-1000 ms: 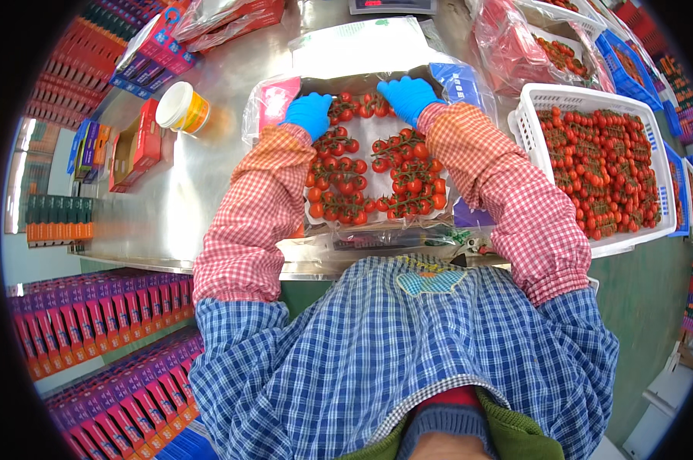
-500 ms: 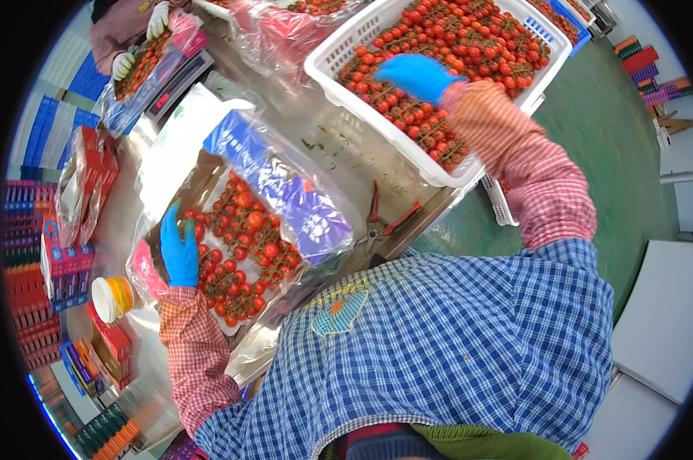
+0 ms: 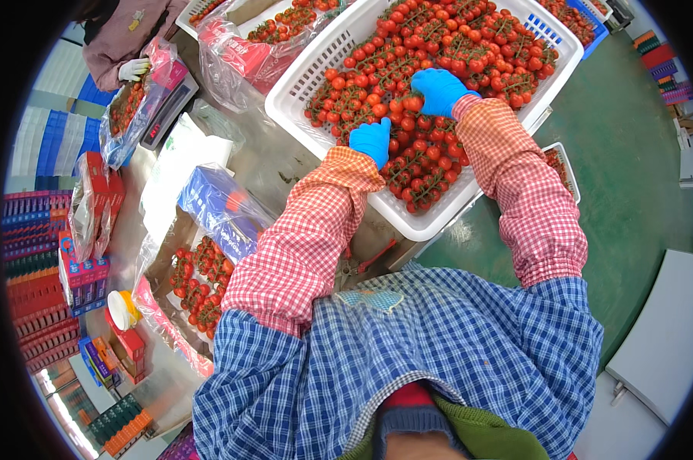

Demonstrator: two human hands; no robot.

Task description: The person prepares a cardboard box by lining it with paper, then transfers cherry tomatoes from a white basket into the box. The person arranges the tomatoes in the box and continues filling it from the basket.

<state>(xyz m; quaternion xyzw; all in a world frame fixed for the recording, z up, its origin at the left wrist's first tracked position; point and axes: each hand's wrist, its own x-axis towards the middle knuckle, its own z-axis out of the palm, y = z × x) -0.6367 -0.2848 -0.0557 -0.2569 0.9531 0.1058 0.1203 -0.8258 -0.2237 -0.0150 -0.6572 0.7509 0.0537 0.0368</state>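
Observation:
Both my hands wear blue gloves and are over a white plastic crate [image 3: 419, 228] heaped with red cherry tomatoes on green stems [image 3: 423, 180]. My right hand [image 3: 440, 92] is closed, its fingertips pinching at a truss among the tomatoes. Closer to the crate's near-left wall, my left hand [image 3: 371, 142] has its fingers curled in; what they hold, if anything, is hidden. To the left lies an open carton with a blue-purple flap [image 3: 220, 203] and clear film. Cherry tomato trusses [image 3: 200, 284] lie in it, partly covered by my left sleeve.
Red-handled shears [image 3: 378, 255] lie at the table edge, partly hidden. A co-worker's white-gloved hand [image 3: 134, 70] is by another film-lined tomato box on a scale [image 3: 166, 111]. A white tub [image 3: 122, 310] and red cartons [image 3: 131, 337] stand left. A smaller crate [image 3: 565, 172] sits right.
My left hand has left the carton and moved right into the crate. My right hand has shifted slightly right and its fingers have closed. The view has shifted a little.

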